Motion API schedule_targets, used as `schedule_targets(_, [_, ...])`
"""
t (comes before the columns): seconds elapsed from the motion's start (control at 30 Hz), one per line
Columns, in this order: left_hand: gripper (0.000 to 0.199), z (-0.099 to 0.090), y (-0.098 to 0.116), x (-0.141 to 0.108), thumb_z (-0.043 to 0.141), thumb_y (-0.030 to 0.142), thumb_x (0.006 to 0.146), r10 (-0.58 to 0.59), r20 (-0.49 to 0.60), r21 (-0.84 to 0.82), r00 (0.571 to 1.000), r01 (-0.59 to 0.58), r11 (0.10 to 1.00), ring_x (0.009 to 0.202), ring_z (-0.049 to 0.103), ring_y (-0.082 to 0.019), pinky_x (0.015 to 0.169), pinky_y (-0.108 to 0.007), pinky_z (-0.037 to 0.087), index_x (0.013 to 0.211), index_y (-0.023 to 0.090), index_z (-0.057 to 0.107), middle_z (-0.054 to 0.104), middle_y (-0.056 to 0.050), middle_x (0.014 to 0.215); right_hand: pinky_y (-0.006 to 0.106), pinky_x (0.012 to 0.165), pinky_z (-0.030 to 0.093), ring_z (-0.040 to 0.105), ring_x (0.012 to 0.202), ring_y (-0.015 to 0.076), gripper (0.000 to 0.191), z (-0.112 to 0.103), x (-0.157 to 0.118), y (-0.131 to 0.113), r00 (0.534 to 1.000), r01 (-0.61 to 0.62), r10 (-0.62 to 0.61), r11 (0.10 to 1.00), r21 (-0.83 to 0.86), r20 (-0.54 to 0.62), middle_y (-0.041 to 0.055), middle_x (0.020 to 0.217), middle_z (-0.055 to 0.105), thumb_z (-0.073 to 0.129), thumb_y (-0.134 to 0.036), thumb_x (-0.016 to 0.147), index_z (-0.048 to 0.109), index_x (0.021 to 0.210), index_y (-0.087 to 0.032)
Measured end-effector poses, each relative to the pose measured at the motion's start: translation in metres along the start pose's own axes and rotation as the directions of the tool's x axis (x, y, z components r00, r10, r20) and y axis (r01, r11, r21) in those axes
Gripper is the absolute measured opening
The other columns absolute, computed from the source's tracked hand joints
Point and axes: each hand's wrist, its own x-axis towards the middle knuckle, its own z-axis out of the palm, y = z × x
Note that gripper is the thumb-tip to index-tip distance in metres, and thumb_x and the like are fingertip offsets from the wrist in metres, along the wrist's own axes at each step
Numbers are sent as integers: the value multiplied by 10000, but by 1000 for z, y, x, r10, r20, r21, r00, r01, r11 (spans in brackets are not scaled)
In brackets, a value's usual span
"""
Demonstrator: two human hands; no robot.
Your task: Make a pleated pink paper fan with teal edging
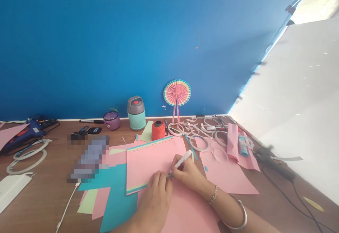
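A pink sheet with teal and yellow strips along its upper and lower edges lies at the middle of the desk, a row of small dots along its top strip. My right hand is closed round a white marker, its lower end at the sheet's lower strip. Flat on the sheet's lower edge rests my left hand, fingers stretched out beside the marker's end. Beneath lie a teal sheet and a larger pink sheet. The marker's tip is hidden by my fingers.
Behind the sheets stand a red thread spool, a teal flask, a purple cup and a round paper fan. Paper strip coils and a glue gun lie right. A blurred device lies left.
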Motion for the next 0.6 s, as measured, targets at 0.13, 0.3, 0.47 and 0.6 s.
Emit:
schedule_targets(0.13, [388, 5, 1, 0, 459, 62, 801, -9, 0, -16, 1000, 9, 1000, 1076, 551, -279, 901, -431, 472, 1176, 114, 546, 596, -154, 1152, 226, 540, 384, 497, 602, 114, 68, -4, -4, -4, 982, 130, -118, 989, 75, -148, -17, 637, 543, 507, -155, 731, 516, 670, -183])
schedule_targets(0.3, [414, 11, 0, 0, 462, 61, 799, 7, -64, -45, 998, -10, 999, 1115, 510, -267, 939, -428, 436, 1203, 118, 528, 568, -142, 1183, 235, 550, 383, 483, 600, 116, 64, -5, -7, -5, 941, 222, -216, 975, -10, -260, -15, 643, 546, 522, -168, 736, 545, 680, -186])
schedule_targets(0.47, [441, 5, 0, -1, 471, 6, 771, -77, -109, -65, 991, 70, 995, 907, 545, -231, 795, -396, 479, 1171, 173, 550, 587, -89, 992, 230, 565, 427, 552, 616, 126, 61, 0, 1, 2, 999, -14, 18, 988, 153, -30, -14, 632, 570, 513, -146, 709, 513, 663, -186])
schedule_targets(0.6, [328, 1, 2, 0, 463, 10, 756, -61, -125, 4, 990, 62, 998, 779, 521, -219, 717, -381, 486, 1037, 119, 590, 557, -75, 844, 219, 554, 417, 546, 604, 117, 59, 0, 3, 4, 999, -30, 34, 989, 145, -23, -21, 625, 558, 514, -147, 702, 502, 660, -187])
